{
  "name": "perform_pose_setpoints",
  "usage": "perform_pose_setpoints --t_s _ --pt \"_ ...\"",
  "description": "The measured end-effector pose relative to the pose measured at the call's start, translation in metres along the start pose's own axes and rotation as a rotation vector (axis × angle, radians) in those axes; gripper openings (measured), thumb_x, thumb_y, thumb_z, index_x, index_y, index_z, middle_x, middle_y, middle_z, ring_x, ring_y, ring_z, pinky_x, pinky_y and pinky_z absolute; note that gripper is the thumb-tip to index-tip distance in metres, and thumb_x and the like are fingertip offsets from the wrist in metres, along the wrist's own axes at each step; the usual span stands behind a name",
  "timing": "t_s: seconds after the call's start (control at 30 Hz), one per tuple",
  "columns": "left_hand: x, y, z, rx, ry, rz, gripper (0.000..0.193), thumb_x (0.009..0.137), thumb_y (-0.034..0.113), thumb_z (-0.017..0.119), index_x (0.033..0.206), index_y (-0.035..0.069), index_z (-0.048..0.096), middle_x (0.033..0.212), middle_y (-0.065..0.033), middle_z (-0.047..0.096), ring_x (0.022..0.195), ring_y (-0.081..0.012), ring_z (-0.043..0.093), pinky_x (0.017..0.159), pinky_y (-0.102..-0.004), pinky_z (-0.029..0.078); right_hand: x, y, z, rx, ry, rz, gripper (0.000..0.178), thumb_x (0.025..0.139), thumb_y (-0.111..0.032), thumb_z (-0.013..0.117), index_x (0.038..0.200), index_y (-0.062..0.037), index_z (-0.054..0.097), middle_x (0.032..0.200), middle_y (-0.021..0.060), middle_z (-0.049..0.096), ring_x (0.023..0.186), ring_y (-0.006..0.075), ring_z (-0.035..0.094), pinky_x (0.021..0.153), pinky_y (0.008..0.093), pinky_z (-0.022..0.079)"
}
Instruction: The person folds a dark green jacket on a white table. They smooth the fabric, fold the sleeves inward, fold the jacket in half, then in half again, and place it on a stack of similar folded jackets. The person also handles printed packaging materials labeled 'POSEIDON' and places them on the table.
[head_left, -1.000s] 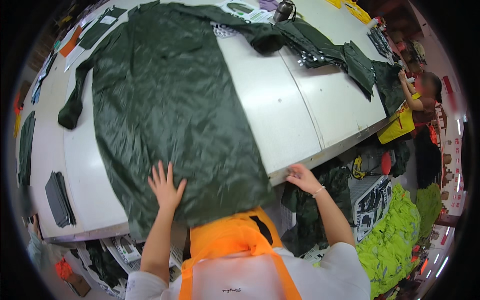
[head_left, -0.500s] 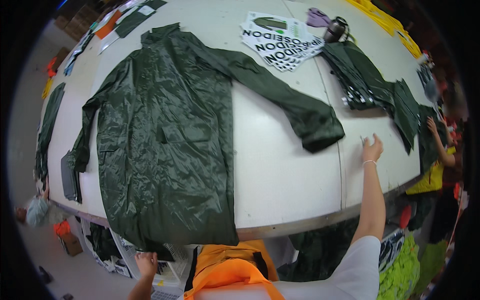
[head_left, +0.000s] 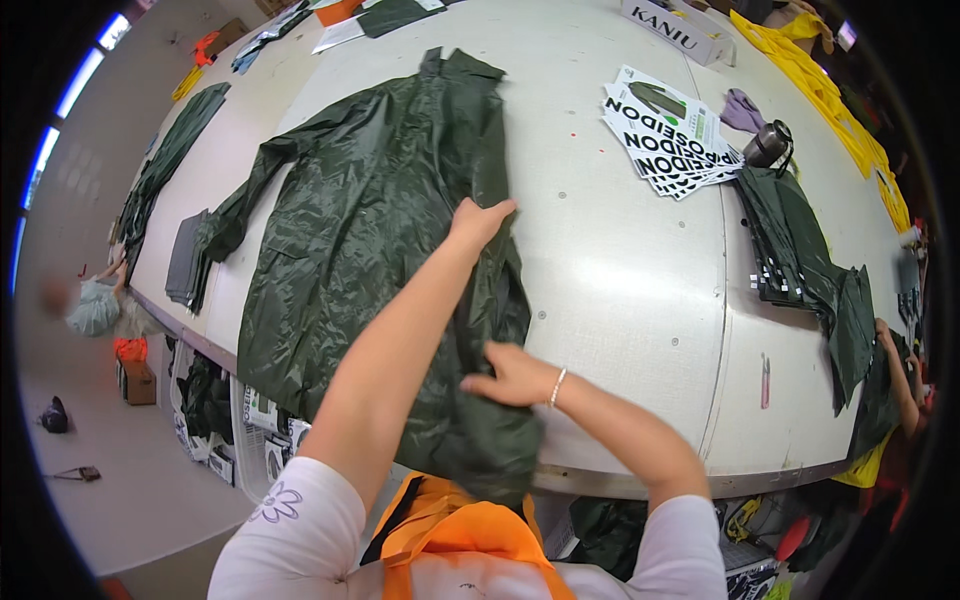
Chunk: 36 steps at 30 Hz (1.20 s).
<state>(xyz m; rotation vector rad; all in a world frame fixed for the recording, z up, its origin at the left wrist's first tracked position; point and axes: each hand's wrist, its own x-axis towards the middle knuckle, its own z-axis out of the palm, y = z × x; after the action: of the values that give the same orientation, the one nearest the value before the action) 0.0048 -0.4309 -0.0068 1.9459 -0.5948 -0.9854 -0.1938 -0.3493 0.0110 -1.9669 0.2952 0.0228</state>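
Note:
A dark green, shiny rain jacket (head_left: 345,215) lies lengthwise on the white table, collar at the far end and hem hanging over the near edge. My left hand (head_left: 482,222) is closed on the fabric along its right side, below the collar. Nearer to me, my right hand (head_left: 512,376), with a bracelet at the wrist, grips the same side lower down, thumb toward the left. The right sleeve is folded in along that side, partly hidden by my forearms. The left sleeve (head_left: 235,212) still sticks out to the left.
A slim pinkish tool (head_left: 766,382) lies on the table at right. Beyond are fanned printed sheets (head_left: 665,135), a dark flask (head_left: 768,145) and stacked green garments (head_left: 800,235). Grey folded pieces (head_left: 187,262) lie left. Another person's arm (head_left: 900,375) reaches in at right.
Both hands have come onto the jacket's right side. The outstretched right sleeve has been brought in over the body. My right hand has let go of the slim tool, now on the table.

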Motion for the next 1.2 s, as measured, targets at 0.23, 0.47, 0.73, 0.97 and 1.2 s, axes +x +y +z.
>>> perform_pose_setpoints --t_s 0.23,0.47,0.73,0.97,1.2 --pt "-0.233 0.053 -0.138 -0.121 -0.340 0.404 0.036 0.078 0.005 0.064 0.112 -0.004 0.057 0.102 -0.0045 0.063 0.091 -0.0107 0.057 0.082 -0.0262 0.045 -0.010 0.091 0.041 0.770 0.837 0.222 0.028 0.096 -0.018 0.047 0.114 0.0008 0.058 0.092 0.0064 0.063 0.079 0.0111 0.059 0.066 0.0235 0.048" --pt "-0.387 0.051 -0.306 -0.596 -1.049 1.040 0.015 0.067 0.007 0.072 0.073 -0.001 0.062 0.069 -0.0168 0.063 0.055 -0.0253 0.061 0.046 -0.0329 0.046 -0.051 0.097 0.161 0.609 1.034 0.301 0.033 0.094 -0.015 0.047 0.124 0.0006 0.050 0.102 0.0059 0.059 0.082 0.0131 0.055 0.072 0.0250 0.047" --pt "-0.397 0.058 -0.393 -0.344 -1.620 1.230 0.035 0.081 0.028 0.068 0.072 -0.005 0.061 0.062 -0.0178 0.056 0.045 -0.0217 0.052 0.039 -0.0264 0.036 -0.337 -0.023 0.395 0.418 1.530 1.061 0.037 0.093 -0.014 0.048 0.126 0.0004 0.046 0.110 0.0079 0.055 0.091 0.0153 0.052 0.078 0.0265 0.045" --pt "-0.426 0.054 -0.437 0.315 -1.117 1.789 0.026 0.081 0.028 0.066 0.090 0.004 0.070 0.055 0.0034 0.044 0.042 -0.0063 0.044 0.037 -0.0202 0.027 -0.456 -0.231 0.422 -0.176 2.258 1.215 0.041 0.091 -0.014 0.050 0.129 0.0002 0.043 0.116 0.0097 0.051 0.098 0.0171 0.050 0.084 0.0277 0.043" --pt "-0.419 -0.020 -0.501 0.318 -0.383 1.480 0.016 0.067 0.008 0.064 0.080 0.005 0.056 0.071 -0.0086 0.063 0.058 -0.0261 0.061 0.053 -0.0318 0.044 -0.428 -0.383 0.213 -0.866 2.512 0.475 0.045 0.090 -0.014 0.051 0.131 0.0000 0.039 0.122 0.0114 0.048 0.106 0.0190 0.047 0.089 0.0290 0.041"
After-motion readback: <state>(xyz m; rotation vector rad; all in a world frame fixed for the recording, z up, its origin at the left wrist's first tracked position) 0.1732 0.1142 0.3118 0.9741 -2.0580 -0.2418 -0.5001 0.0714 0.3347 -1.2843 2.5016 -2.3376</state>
